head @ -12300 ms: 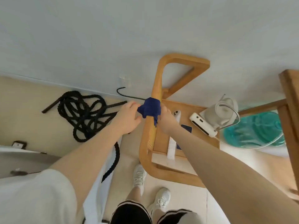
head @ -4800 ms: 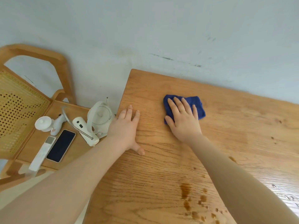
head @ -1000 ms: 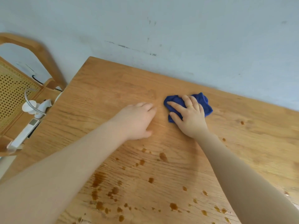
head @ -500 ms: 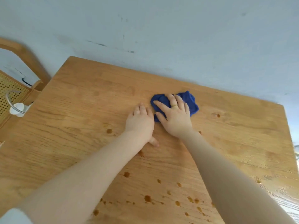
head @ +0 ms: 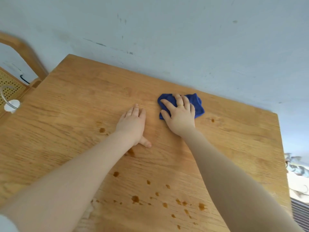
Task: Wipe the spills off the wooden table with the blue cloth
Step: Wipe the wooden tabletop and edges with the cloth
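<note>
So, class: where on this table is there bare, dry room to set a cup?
Bare wood lies between the left hand and the table's left edge, and right of the blue cloth under the right hand. Brown spills crowd the near edge.

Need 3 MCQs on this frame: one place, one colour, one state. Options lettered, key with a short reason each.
1. Where does the cloth lie on the wooden table?
A. near the far edge by the wall
B. at the near edge among the spills
C. on the chair

2. What colour are the spills?
A. white
B. brown
C. green

3. How is the left hand?
A. gripping the cloth
B. lifted in the air
C. flat on bare wood

Key: 1 A, the cloth sits under the right hand close to the wall side. 2 B, brown drops dot the near part. 3 C, its fingers lie straight on the wood, apart from the cloth.
</note>
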A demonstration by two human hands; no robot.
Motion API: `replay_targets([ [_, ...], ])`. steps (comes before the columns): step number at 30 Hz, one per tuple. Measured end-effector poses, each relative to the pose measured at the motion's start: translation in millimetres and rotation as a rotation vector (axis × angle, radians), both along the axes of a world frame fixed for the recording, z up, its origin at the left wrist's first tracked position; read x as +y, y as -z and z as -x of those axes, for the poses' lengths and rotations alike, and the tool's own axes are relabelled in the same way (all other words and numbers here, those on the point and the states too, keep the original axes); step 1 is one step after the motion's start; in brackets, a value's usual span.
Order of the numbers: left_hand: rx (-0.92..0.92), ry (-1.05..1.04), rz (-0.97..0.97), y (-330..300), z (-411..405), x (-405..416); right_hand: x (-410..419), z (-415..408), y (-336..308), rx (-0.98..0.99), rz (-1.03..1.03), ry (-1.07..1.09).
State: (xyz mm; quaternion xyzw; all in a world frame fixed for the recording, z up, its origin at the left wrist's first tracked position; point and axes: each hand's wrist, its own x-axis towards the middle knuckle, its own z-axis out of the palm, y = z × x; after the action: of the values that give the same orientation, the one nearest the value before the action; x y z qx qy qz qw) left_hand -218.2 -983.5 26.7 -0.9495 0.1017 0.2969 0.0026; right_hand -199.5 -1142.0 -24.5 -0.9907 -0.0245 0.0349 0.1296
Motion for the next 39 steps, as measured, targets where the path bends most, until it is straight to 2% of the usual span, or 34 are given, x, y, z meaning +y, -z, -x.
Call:
replay_targets([
  [3,0.002,-0.001,0.004,-1.6,0.7,-1.8,-0.4,39.8,0.8,-0.031,0.01,-0.154],
  [6,-0.02,0.015,0.012,1.6,-1.6,-0.8,-8.8,32.6,1.7,-0.042,0.02,-0.228],
  [11,0.022,0.016,0.002,6.7,-6.5,-2.1,-23.6,-35.1,10.6,-0.083,0.026,0.132],
  [14,0.015,0.03,-0.023,7.3,-9.1,-4.7,-22.3,-52.4,8.0,-0.053,0.018,0.254],
  [17,0.031,0.04,-0.043,3.5,-6.7,-4.3,-10.6,-24.3,5.3,-0.061,-0.006,0.245],
  [21,0.013,0.024,-0.008,0.3,-5.4,-4.9,6.3,39.8,4.1,-0.081,0.0,0.082],
  [24,0.012,0.013,0.009,0.1,-5.5,-6.4,-3.6,42.5,0.3,-0.047,0.006,0.011],
  [26,0.005,0.035,0.005,3.3,-6.6,-5.4,-15.3,24.3,3.3,-0.08,0.012,0.047],
  [28,-0.008,0.061,-0.002,7.5,-8.6,-3.0,-28.0,-5.7,8.2,-0.098,0.04,0.17],
  [30,-0.009,0.087,-0.012,10.7,-7.2,0.0,-37.1,-34.7,10.9,-0.054,0.066,0.298],
  [33,-0.027,0.112,0.003,14.2,-6.6,3.7,-39.4,-53.3,6.3,-0.01,0.062,0.359],
  [39,-0.038,0.136,0.072,12.4,-2.5,10.7,-0.9,33.9,3.2,-0.052,0.076,0.253],
])
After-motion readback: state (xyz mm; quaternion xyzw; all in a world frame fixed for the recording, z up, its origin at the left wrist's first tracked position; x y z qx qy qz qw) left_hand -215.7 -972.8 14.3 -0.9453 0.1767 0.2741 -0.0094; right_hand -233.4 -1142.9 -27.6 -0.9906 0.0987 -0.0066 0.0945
